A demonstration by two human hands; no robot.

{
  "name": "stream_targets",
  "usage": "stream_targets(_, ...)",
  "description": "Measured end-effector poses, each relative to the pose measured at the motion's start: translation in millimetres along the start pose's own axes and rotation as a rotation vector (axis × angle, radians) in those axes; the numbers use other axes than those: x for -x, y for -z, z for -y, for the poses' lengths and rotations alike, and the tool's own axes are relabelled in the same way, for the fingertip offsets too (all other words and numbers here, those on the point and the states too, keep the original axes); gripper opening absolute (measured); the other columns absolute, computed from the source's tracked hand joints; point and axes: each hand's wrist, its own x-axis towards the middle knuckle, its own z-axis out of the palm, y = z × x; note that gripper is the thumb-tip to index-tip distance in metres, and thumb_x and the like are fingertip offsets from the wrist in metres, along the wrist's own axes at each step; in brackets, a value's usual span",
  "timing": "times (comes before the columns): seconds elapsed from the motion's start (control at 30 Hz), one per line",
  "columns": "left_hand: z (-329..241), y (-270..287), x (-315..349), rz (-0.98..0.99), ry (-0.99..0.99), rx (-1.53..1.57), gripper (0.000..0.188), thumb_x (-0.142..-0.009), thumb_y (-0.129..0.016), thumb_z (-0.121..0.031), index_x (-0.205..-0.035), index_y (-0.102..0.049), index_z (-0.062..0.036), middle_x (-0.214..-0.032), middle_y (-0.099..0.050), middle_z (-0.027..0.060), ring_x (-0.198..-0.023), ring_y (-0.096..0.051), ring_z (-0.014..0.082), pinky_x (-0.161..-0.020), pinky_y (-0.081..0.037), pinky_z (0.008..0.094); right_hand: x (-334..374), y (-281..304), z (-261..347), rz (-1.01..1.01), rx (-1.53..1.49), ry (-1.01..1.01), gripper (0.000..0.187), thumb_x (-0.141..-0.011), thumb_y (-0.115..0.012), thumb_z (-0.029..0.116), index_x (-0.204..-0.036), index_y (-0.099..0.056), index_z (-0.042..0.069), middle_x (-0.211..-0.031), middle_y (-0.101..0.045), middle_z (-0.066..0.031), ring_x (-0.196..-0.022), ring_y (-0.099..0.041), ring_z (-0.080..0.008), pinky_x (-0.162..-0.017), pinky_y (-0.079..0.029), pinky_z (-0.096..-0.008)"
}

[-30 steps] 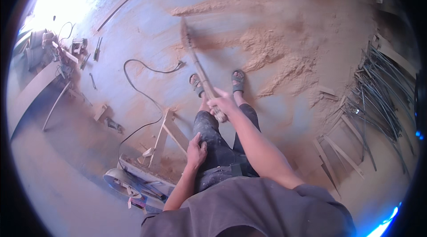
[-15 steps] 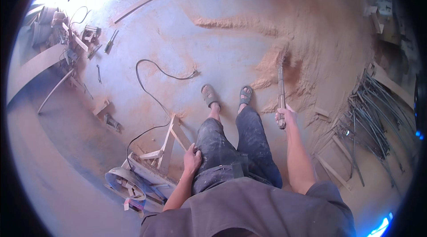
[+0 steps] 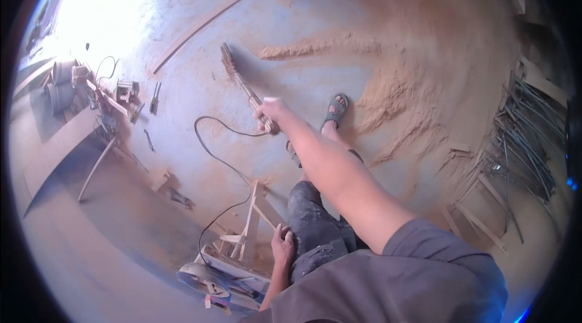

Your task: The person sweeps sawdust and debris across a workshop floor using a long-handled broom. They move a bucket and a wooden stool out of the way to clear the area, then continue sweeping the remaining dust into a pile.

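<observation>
My right hand (image 3: 268, 115) is closed round the handle of a hand broom (image 3: 241, 81) made of bundled sticks. My right arm reaches across my body to the left. The broom's bristles touch or hover just over the floor, left of a ridge of sawdust (image 3: 303, 49); which of the two I cannot tell. Low on my left, my left hand (image 3: 282, 244) rests against my thigh, its fingers loosely bent and nothing seen in them. One sandalled foot (image 3: 335, 107) stands beside the spread sawdust; the other is partly hidden behind my right forearm.
A black cable (image 3: 206, 141) curls over the floor near the broom handle. Beside my left leg stands a wooden frame (image 3: 250, 220). A long board (image 3: 200, 30) lies ahead, a screwdriver (image 3: 155, 98) to the left, and a pile of metal rods (image 3: 527, 141) at the right.
My right hand has swung the broom from the right side across to the left, past the ridge of sawdust. My left hand stays at my thigh. The view has shifted somewhat.
</observation>
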Motion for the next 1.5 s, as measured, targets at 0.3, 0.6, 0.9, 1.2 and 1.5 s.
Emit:
stream_targets(0.3, -113, -28, -1, 0.047, 0.039, -0.105, 0.060, -0.096, -0.056, -0.009, -0.149, -0.035, 0.0081, -0.134, -0.061, 0.0228, -0.121, -0.061, 0.0268, -0.103, -0.047, 0.0342, 67, 239, -13, -0.126, -0.350, -0.059, 0.046, -0.081, -0.069, -0.001, -0.121, -0.044, 0.000, -0.074, -0.063, -0.0166, -0.051, -0.061, -0.0230, -0.041, -0.050, -0.0387)
stream_targets(0.6, -268, -28, -28, 0.079, -0.215, -0.250, 0.059, -0.097, -0.056, -0.010, -0.148, -0.035, 0.0101, -0.133, -0.061, 0.0240, -0.119, -0.061, 0.0254, -0.103, -0.046, 0.0344, 218, 462, -45, -0.640, -0.386, 0.125, 0.040, -0.078, -0.069, 0.000, -0.116, -0.057, -0.001, -0.069, -0.061, -0.0112, -0.051, -0.062, -0.0200, -0.040, -0.046, -0.0348)
stream_targets(0.9, -317, -28, -38, 0.135, -0.287, -0.635, 0.057, -0.093, -0.057, -0.012, -0.144, -0.041, 0.0095, -0.129, -0.063, 0.0276, -0.122, -0.061, 0.0351, -0.105, -0.046, 0.0385, 268, 346, 3, -0.684, -0.232, 0.150, 0.058, -0.071, -0.071, 0.006, -0.128, -0.062, 0.003, -0.074, -0.066, -0.0088, -0.054, -0.063, -0.0159, -0.046, -0.050, -0.0329)
stream_targets(1.2, -402, -11, -111, 0.209, -0.330, -0.553, 0.056, -0.095, -0.054, -0.012, -0.147, -0.040, 0.0053, -0.135, -0.060, 0.0256, -0.122, -0.061, 0.0333, -0.103, -0.048, 0.0387, 213, 289, -15, -0.474, -0.154, -0.148, 0.059, -0.073, -0.073, 0.002, -0.131, -0.061, 0.003, -0.071, -0.064, -0.0089, -0.051, -0.061, -0.0151, -0.041, -0.046, -0.0317)
stream_targets(1.5, -434, 81, -196, 0.136, -0.267, -0.722, 0.061, -0.088, -0.058, -0.017, -0.143, -0.046, 0.0065, -0.123, -0.066, 0.0254, -0.115, -0.066, 0.0352, -0.099, -0.051, 0.0398, 225, 332, 17, -0.890, -0.392, -0.081, 0.019, -0.077, -0.070, 0.005, -0.093, -0.059, 0.006, -0.065, -0.058, -0.0051, -0.051, -0.060, -0.0162, -0.038, -0.043, -0.0325)
